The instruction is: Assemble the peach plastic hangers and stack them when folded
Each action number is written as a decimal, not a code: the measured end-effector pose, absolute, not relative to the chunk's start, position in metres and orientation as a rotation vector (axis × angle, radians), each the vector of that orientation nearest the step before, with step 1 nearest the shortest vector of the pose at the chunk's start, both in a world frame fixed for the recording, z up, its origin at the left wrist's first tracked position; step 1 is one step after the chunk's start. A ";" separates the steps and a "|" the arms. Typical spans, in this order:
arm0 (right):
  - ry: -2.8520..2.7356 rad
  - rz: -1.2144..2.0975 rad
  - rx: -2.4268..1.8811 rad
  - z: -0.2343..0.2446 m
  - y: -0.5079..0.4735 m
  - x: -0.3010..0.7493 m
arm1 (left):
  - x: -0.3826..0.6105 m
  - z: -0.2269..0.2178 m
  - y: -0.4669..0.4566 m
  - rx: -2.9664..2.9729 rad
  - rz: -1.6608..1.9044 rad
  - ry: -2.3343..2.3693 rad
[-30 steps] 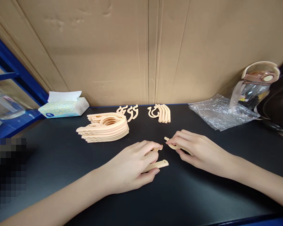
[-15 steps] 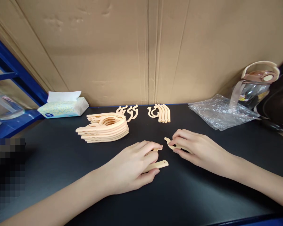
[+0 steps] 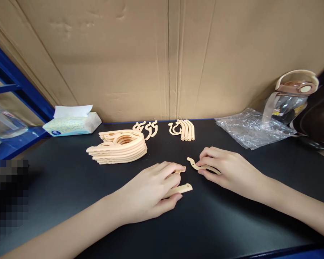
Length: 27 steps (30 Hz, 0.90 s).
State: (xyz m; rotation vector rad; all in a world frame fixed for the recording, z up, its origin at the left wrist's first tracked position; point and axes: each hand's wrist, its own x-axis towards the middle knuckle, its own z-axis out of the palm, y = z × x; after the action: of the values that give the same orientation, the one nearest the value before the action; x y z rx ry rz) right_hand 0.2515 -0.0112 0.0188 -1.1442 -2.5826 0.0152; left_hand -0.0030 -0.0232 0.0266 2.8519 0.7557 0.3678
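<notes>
My left hand (image 3: 151, 190) is closed around a cream plastic hanger piece (image 3: 184, 189). One straight end with a small hole sticks out past the thumb, and a second end shows under the fingertips; the middle is hidden. To its right, my right hand (image 3: 224, 165) pinches a curved cream hanger hook (image 3: 193, 164) between thumb and fingers, low over the black table (image 3: 156, 237). The hook's knobbed end points toward my left hand, with a gap between them. Beyond my left hand lies a stack of folded cream hangers (image 3: 118, 151).
Loose hooks (image 3: 151, 129) lie behind the stack. Right of them are more hooks (image 3: 174, 129) and a row of curved hanger arms (image 3: 188, 130). A tissue pack (image 3: 71, 124) stands at back left. Clear plastic wrap (image 3: 255, 129) and a bottle (image 3: 288, 104) are at right.
The hook in my right hand has turned slightly, and more of its curve shows between the fingers. My left hand and its hanger piece have stayed in place.
</notes>
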 end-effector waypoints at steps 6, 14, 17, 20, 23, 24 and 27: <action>-2.556 0.084 -1.188 0.021 -0.013 0.248 | -0.004 0.026 -0.023 2.857 0.349 0.762; -2.477 0.246 -1.227 0.021 -0.015 0.247 | -0.003 0.025 -0.022 2.853 0.354 0.766; -2.428 0.325 -1.227 0.022 -0.016 0.246 | -0.003 0.026 -0.024 2.842 0.367 0.764; -2.408 0.347 -1.244 0.024 -0.018 0.246 | -0.002 0.025 -0.025 2.825 0.405 0.771; -2.440 0.341 -1.253 0.026 -0.019 0.246 | -0.002 0.025 -0.024 2.817 0.439 0.806; -2.458 0.337 -1.253 0.027 -0.019 0.247 | -0.001 0.025 -0.024 2.808 0.448 0.828; -2.500 0.310 -1.243 0.027 -0.019 0.247 | -0.001 0.025 -0.023 2.758 0.469 0.899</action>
State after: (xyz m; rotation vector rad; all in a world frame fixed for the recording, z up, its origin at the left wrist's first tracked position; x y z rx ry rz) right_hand 0.2472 -0.0193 0.0271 -1.2433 -2.4995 0.3103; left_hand -0.0010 -0.0234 0.0251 2.7585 0.8994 0.4687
